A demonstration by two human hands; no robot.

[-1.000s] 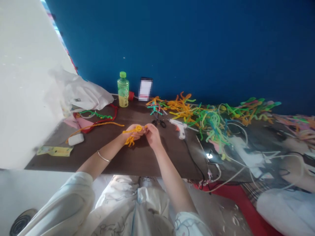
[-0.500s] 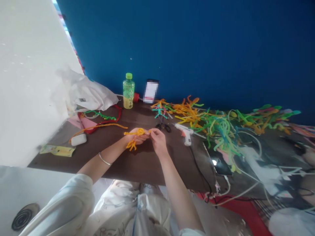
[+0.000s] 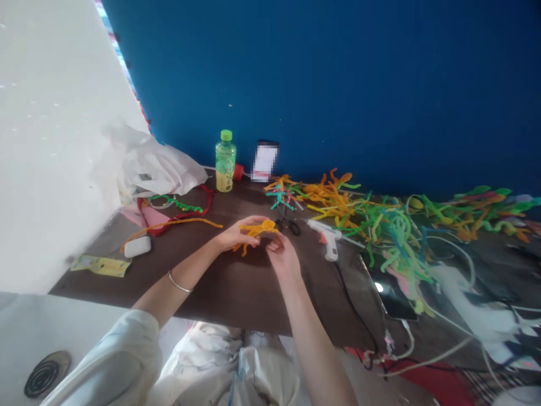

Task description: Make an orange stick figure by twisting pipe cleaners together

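Now apparently bending: a yellow-orange pipe-cleaner figure [image 3: 257,229] sits mid-frame above the dark tabletop [image 3: 236,299].
Left hand [image 3: 233,235] grasps it; right hand [image 3: 284,258] curls just beneath, grip unclear; black-handled scissors [image 3: 293,228] and a glue gun [image 3: 329,239] lie nearby.

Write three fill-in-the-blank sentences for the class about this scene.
A bangle circles the ____ wrist.
The bottle has a ____ cap.
The left hand holds a figure twisted from ____.

Missing words: left; green; pipe cleaners.
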